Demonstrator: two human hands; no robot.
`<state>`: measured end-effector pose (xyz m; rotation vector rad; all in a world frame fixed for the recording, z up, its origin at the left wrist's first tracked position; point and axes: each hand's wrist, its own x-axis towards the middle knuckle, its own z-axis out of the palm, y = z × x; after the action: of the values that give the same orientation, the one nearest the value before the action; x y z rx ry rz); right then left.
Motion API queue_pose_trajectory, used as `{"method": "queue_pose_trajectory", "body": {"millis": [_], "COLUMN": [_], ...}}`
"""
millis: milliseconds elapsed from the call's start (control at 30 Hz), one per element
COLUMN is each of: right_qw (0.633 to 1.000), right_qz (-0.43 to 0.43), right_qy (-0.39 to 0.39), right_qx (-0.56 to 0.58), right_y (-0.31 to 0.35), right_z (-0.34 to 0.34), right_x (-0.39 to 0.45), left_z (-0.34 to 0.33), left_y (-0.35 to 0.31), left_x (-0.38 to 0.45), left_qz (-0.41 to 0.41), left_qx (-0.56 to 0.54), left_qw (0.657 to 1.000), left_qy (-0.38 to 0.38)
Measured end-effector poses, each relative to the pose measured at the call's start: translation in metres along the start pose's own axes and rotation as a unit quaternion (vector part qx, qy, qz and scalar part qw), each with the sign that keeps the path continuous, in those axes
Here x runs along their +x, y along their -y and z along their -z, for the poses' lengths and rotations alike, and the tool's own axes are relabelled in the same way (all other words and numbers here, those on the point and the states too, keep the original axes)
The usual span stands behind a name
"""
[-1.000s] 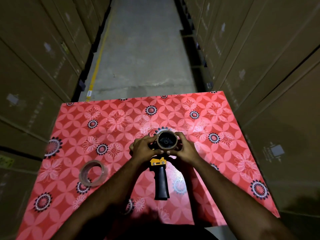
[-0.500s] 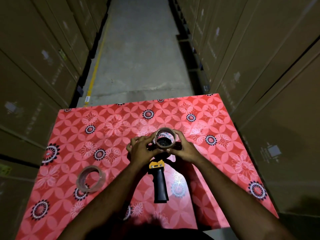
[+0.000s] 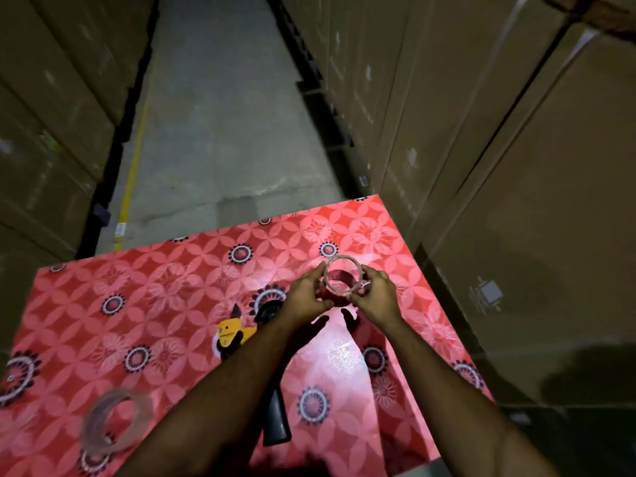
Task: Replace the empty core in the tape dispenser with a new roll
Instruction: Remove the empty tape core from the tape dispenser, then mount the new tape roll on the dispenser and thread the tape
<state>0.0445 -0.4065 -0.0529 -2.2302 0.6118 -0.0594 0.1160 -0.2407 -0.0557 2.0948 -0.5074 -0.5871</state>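
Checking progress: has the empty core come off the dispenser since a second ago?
Yes. The core is now lifted clear, up and right of the dispenser lying on the table, held by both hands.

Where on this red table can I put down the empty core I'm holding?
Free: the far left stretch of the table, beyond the new tape roll and left of the dispenser; also the right edge beside your right hand. Crowded: the near middle, where the dispenser lies under your left hand and arms.

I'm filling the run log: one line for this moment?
step: core off | both hands hold empty core above table | dispenser lying | new roll untouched
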Motion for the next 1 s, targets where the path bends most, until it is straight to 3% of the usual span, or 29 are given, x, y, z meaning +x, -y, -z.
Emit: {"method": "queue_pose_trajectory", "body": {"millis": [167, 267, 400, 500, 667, 833, 1000], "right_qw": [0.997, 0.996, 0.998, 0.994, 0.961, 0.909, 0.864], "right_qz": [-0.015, -0.009, 0.032, 0.090, 0.217, 0.347, 0.392], "right_qy": [0.076, 0.089, 0.045, 0.033, 0.110, 0.159, 0.240], "right_qx": [-0.008, -0.012, -0.017, -0.059, -0.135, -0.168, -0.205], "right_y": [-0.014, -0.019, -0.007, 0.013, 0.064, 0.114, 0.150], "right_z": [0.007, 0.007, 0.005, -0.004, -0.047, -0.108, -0.169], "right_x": [0.007, 0.004, -0.008, -0.025, -0.072, -0.126, -0.168], "left_z": [-0.014, -0.014, -0.001, 0.018, 0.058, 0.101, 0.135], "left_y": [-0.003, -0.002, -0.002, -0.001, 0.023, 0.081, 0.147], "left_x": [0.018, 0.020, 0.002, -0.032, -0.117, -0.209, -0.287], "left_qz": [0.025, 0.019, 0.033, -0.012, -0.060, 0.023, 0.109], "left_qx": [0.123, 0.129, 0.175, 0.200, 0.193, 0.217, 0.252], "left_qw": [0.986, 0.986, 0.980, 0.979, 0.977, 0.964, 0.925], "left_qy": [0.106, 0.105, 0.092, 0.037, -0.067, -0.152, -0.264]}}
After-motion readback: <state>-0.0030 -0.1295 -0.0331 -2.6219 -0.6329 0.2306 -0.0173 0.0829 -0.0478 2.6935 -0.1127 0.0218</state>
